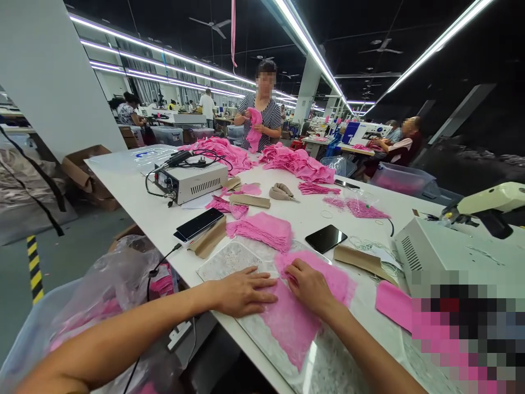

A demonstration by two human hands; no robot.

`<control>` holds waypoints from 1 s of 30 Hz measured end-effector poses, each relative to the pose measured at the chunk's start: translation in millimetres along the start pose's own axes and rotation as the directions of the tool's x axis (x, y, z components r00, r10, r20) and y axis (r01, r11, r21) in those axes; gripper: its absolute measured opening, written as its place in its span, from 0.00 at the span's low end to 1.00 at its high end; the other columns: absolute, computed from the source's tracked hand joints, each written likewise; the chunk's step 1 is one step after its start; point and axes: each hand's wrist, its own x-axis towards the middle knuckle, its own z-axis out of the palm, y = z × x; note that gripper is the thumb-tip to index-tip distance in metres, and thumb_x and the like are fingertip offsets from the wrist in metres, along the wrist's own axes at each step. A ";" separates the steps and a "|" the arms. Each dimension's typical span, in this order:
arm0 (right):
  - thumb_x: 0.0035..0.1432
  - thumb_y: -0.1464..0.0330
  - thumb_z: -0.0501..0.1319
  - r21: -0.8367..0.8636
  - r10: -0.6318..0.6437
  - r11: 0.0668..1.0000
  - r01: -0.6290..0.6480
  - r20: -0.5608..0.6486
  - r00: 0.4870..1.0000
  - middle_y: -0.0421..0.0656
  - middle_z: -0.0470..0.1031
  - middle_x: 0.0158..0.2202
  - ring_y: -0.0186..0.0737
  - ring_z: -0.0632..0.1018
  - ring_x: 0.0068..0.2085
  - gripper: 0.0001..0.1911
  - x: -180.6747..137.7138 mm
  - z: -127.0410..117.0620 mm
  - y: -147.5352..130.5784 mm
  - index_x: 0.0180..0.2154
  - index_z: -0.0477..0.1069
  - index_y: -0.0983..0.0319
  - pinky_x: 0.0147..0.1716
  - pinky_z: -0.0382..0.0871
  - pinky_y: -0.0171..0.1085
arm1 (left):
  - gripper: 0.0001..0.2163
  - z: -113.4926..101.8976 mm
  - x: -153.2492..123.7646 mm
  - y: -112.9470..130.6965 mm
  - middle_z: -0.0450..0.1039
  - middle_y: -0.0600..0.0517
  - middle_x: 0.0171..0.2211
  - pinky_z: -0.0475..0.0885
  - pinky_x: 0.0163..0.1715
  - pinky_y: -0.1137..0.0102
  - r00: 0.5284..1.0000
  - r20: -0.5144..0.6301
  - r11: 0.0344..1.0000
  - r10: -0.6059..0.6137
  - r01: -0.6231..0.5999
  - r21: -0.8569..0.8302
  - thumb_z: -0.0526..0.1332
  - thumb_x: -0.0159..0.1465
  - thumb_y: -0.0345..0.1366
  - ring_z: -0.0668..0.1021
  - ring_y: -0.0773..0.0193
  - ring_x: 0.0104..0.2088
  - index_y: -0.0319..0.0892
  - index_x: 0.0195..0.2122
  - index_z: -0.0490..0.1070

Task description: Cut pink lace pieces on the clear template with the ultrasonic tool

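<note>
A pink fabric piece point(295, 317) lies flat on a clear patterned plate point(229, 260) at the near edge of the white table point(135, 197). My left hand point(241, 293) rests flat on the fabric's left side, fingers stretched out. My right hand point(309, 284) presses on the fabric's upper part, fingers bent down onto the cloth and pinching at its edge. A stack of folded pink pieces point(262, 229) sits just beyond the plate.
A black phone point(325, 238), cardboard strips point(361, 260), a second phone point(199, 223) and a white control box point(192, 183) lie on the table. A white machine point(443, 251) stands at right. A person in a striped shirt point(264, 117) handles pink cloth at the far end. A plastic-lined bin point(110, 295) stands at left.
</note>
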 end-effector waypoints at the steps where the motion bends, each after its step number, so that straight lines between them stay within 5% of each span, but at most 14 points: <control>1: 0.56 0.75 0.56 0.015 -0.002 1.000 0.002 0.000 1.000 0.44 0.74 0.36 0.39 0.74 0.35 0.09 3.7 1.6 0.8 0.32 0.74 0.59 0.32 0.63 0.36 | 0.18 0.0 -1.5 -0.3 0.60 0.47 0.65 0.46 0.66 0.50 1.000 -0.001 1.000 -0.002 0.002 0.007 0.57 0.68 0.37 0.63 0.49 0.65 0.52 0.59 0.68; 6: 0.62 0.68 0.56 0.143 0.085 0.987 -0.079 -0.037 0.996 0.42 0.73 0.34 0.37 0.73 0.34 0.08 18.8 -4.9 19.7 0.32 0.73 0.60 0.35 0.66 0.37 | 0.17 -3.7 -7.8 -4.2 0.62 0.47 0.64 0.46 0.66 0.50 1.000 0.000 1.000 -0.002 0.002 -0.010 0.59 0.67 0.39 0.63 0.49 0.65 0.53 0.57 0.70; 9: 0.63 0.62 0.60 0.245 0.159 0.957 -0.157 0.013 0.987 0.39 0.73 0.32 0.34 0.74 0.32 0.11 26.9 -12.1 35.3 0.34 0.71 0.64 0.35 0.70 0.38 | 0.16 -7.6 -2.8 -9.5 0.66 0.46 0.61 0.55 0.64 0.55 0.996 -0.066 0.997 -0.055 0.050 -0.062 0.60 0.66 0.39 0.68 0.50 0.61 0.50 0.55 0.73; 15: 0.64 0.59 0.60 0.428 0.200 0.870 -0.245 0.148 0.969 0.37 0.72 0.30 0.31 0.73 0.28 0.14 34.4 -18.4 46.2 0.35 0.71 0.65 0.28 0.70 0.33 | 0.24 -13.2 53.1 -30.3 0.63 0.44 0.62 0.60 0.62 0.56 0.936 -0.283 0.977 -0.209 0.186 -0.109 0.63 0.64 0.34 0.65 0.50 0.63 0.45 0.61 0.64; 21: 0.58 0.54 0.62 0.591 0.246 0.758 -0.275 0.131 0.960 0.34 0.65 0.22 0.29 0.66 0.23 0.19 29.1 -38.5 42.8 0.28 0.68 0.63 0.25 0.62 0.32 | 0.13 -14.4 107.7 -50.4 0.71 0.46 0.50 0.74 0.48 0.57 0.943 -0.236 0.964 -0.234 0.194 -0.182 0.60 0.69 0.40 0.76 0.57 0.47 0.39 0.51 0.70; 30: 0.44 0.51 0.67 0.741 0.364 0.603 -0.296 0.075 0.929 0.36 0.65 0.21 0.31 0.64 0.24 0.20 2.9 -79.5 44.7 0.26 0.70 0.62 0.25 0.57 0.34 | 0.14 -35.4 122.1 -45.2 0.71 0.46 0.49 0.75 0.44 0.59 0.965 -0.169 0.940 -0.199 0.139 -0.310 0.59 0.69 0.40 0.77 0.58 0.45 0.38 0.51 0.69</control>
